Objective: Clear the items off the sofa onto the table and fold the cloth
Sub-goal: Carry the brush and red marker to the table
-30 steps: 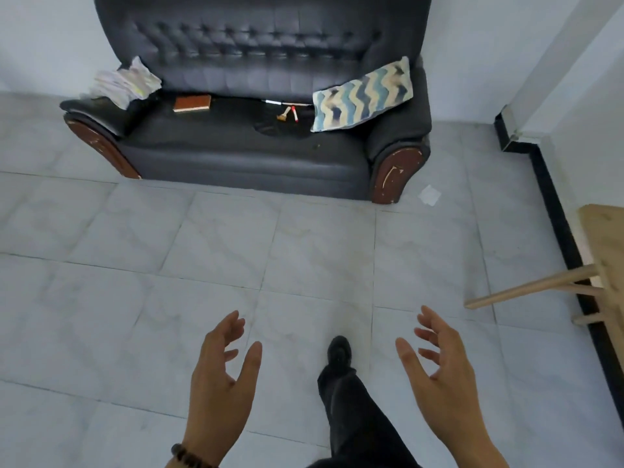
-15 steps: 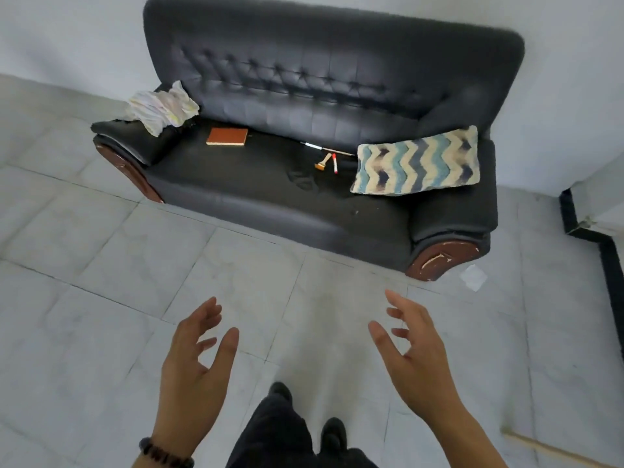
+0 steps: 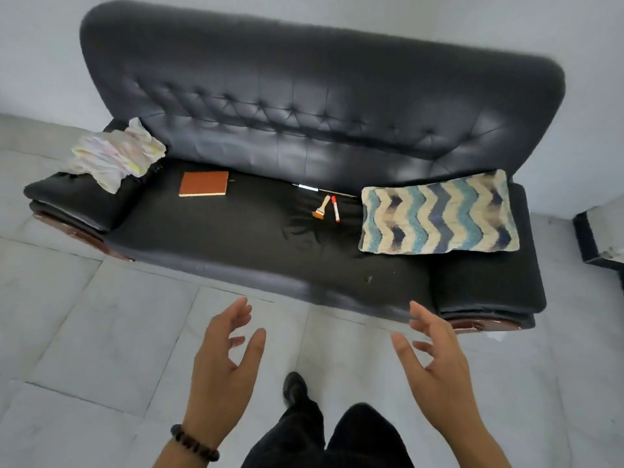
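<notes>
Head view: left hand and right hand hover, fingers spread and empty, before the black tufted leather sofa. Beyond the fingers lie a flat orange notebook and slim red marker; crumpled pale cloth sits far left. A hasty grab could roll the marker into the seat crease.

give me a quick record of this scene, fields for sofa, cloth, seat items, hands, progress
sofa: dark tufted sofa against the wall
cloth: crumpled cloth on the armrest at image left, unfolded
seat items: brown notebook; small brush beside red marker; pen at the seat back; patterned cushion at the right end
hands: left hand and right hand open, empty, short of the sofa
progress: nothing cleared yet; table not in view
</notes>
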Available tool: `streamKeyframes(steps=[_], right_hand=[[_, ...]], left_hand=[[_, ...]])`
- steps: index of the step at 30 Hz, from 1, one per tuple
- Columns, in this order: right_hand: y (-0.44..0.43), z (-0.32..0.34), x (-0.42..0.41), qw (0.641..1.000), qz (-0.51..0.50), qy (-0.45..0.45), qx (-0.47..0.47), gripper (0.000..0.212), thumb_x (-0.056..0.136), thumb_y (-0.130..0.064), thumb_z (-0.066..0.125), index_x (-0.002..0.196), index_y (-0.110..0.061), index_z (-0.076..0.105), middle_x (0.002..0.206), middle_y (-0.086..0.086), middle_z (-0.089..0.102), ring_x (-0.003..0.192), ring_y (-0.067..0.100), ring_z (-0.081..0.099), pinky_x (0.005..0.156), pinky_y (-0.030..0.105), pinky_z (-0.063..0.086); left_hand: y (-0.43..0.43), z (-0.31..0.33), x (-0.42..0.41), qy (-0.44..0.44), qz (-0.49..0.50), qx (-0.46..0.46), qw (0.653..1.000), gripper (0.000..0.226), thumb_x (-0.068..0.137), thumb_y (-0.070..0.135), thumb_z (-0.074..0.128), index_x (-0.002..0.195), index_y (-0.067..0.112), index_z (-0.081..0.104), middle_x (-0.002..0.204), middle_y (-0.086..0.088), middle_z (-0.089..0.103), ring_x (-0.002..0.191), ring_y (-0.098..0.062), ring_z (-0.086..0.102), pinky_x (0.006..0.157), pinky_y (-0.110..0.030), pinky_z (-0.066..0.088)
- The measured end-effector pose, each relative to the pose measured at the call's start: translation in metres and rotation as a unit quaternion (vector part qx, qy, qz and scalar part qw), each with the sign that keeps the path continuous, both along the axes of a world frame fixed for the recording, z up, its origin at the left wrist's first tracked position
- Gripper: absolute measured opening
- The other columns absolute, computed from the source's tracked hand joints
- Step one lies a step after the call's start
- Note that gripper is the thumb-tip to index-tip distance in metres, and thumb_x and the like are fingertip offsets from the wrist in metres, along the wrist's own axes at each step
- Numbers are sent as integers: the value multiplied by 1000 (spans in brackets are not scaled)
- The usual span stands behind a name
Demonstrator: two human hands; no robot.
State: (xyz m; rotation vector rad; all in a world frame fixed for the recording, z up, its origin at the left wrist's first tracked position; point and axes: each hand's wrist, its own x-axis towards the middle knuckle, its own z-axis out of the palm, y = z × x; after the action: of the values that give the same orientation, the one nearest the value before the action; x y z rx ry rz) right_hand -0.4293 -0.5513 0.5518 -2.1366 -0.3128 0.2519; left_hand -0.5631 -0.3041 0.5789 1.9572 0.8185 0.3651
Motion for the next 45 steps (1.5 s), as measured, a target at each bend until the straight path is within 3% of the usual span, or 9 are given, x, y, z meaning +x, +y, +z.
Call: streamKeyframes(steps=[13, 18, 23, 27, 32, 35, 39, 42, 45], right_hand=[[121, -65, 208, 994, -77, 83, 12, 49, 89, -35, 65, 125, -59, 41, 124, -34, 47, 116, -8, 51, 82, 11, 45], [169, -105, 283, 991, -69, 116, -5, 45, 89, -44, 60, 126, -61, 41, 125, -35, 45, 118, -9, 50, 83, 0, 41], [217, -194, 339, 986, -80, 148, -21, 44, 88, -55, 53, 131, -49, 45, 125, -29, 48, 118, -7, 51, 86, 12, 45], [264, -336, 393, 980, -90, 170, -57, 54, 94, -36, 61, 143, -33, 39, 130, -13, 49, 118, -2, 50, 97, 32, 50], [307, -488, 460, 977, -64, 157, -128, 60, 94, -31, 62, 147, -22, 37, 137, 2, 45, 118, 18, 55, 97, 43, 49], [325, -554, 492, 975, -69, 144, -157, 60, 94, -35, 60, 147, -23, 36, 140, 3, 43, 122, 21, 54, 97, 38, 48], [335, -615, 509, 971, -62, 124, -192, 61, 92, -42, 61, 146, -23, 37, 134, 4, 48, 117, 23, 55, 90, 38, 48], [332, -632, 508, 967, -42, 110, -227, 46, 95, -29, 59, 139, -21, 48, 125, 8, 55, 115, 29, 53, 93, 38, 46], [326, -622, 505, 974, -53, 125, -182, 39, 96, -22, 59, 135, -20, 55, 117, 7, 57, 105, 25, 56, 93, 34, 46]], left_hand=[[124, -51, 261, 44, -51, -14, 998, 47, 88, 18, 63, 130, 33, 46, 122, 18, 56, 111, 8, 53, 80, -3, 45], [164, -99, 344, 74, -86, -19, 993, 48, 88, 16, 65, 131, 30, 48, 122, 20, 55, 113, 5, 53, 89, -19, 48], [198, -198, 420, 106, -124, -34, 986, 47, 90, 21, 63, 132, 31, 46, 125, 21, 52, 117, 7, 50, 91, -15, 45], [229, -341, 491, 135, -142, -38, 980, 50, 90, 22, 64, 135, 30, 44, 124, 14, 50, 115, 8, 48, 90, -5, 41], [244, -507, 559, 164, -148, -44, 974, 47, 93, 19, 61, 137, 19, 46, 130, 4, 50, 116, -6, 52, 99, -33, 48], [241, -580, 588, 187, -152, 6, 971, 47, 94, 26, 59, 138, 18, 45, 132, 2, 51, 119, -10, 51, 96, -23, 41], [227, -644, 608, 223, -104, 55, 968, 58, 83, 47, 68, 131, 19, 52, 120, 3, 61, 117, -21, 50, 95, -34, 37], [222, -660, 612, 272, -89, 102, 953, 50, 82, 38, 72, 126, 22, 57, 118, 1, 63, 115, -25, 50, 93, -36, 35], [227, -646, 612, 237, -57, 6, 970, 30, 87, 25, 67, 117, 21, 63, 106, -2, 69, 103, -21, 62, 95, -36, 45]])
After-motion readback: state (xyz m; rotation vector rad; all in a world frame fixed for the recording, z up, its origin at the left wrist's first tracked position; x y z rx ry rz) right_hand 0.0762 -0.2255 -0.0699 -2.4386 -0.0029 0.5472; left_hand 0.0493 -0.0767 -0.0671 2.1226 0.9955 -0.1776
